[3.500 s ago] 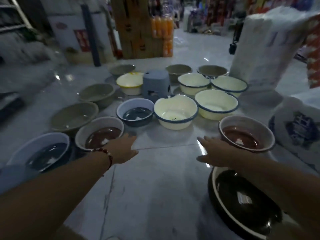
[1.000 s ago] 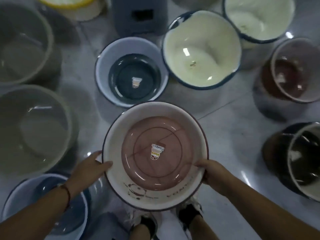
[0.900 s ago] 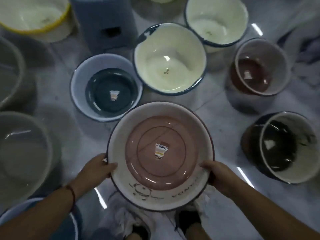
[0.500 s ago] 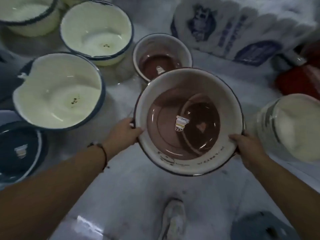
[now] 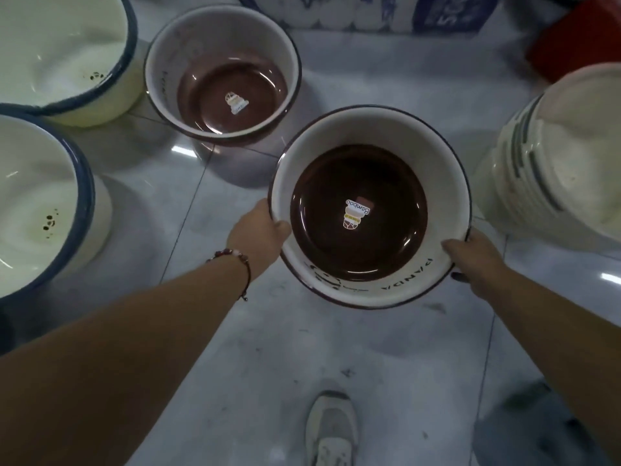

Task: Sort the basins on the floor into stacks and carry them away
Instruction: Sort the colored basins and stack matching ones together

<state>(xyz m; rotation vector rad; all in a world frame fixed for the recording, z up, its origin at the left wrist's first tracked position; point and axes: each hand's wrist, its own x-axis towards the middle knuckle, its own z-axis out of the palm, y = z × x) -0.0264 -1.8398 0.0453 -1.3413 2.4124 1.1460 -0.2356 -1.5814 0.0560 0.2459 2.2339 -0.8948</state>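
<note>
Both hands, left [image 5: 258, 230] and right [image 5: 470, 255], grip opposite rims of a brown basin [image 5: 369, 206] held above the floor [image 5: 336, 348], its matching basin [image 5: 223, 74] resting ahead and leftward, nearer the left hand.

One head-worn view; faces steeply down; close above floor [image 5: 235, 348].

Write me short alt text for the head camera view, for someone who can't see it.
Seen from above, a person's left hand and right hand grip opposite rims of a white basin with a brown bottom over a grey tiled floor. A matching brown basin sits just beyond, two cream basins with blue rims lie to the left, and one shoe shows below.
</note>
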